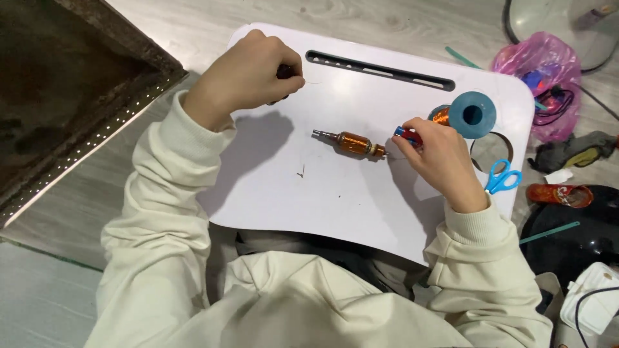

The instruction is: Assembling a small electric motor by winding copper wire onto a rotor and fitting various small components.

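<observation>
My left hand [248, 74], at 11 o'clock on the white table [290, 200], is curled closed around a small dark object [284, 71] and pinches a thin wire end. My right hand [438, 158], at 3 o'clock, is closed on a small red-and-blue tool [406, 135]. The copper-wound armature [351, 143] lies flat at table centre, its near end just beside my right fingertips, well apart from my left hand. Blue wire spool [472, 115] at 1 o'clock of right hand; blue scissors [503, 176] at its 3 o'clock.
</observation>
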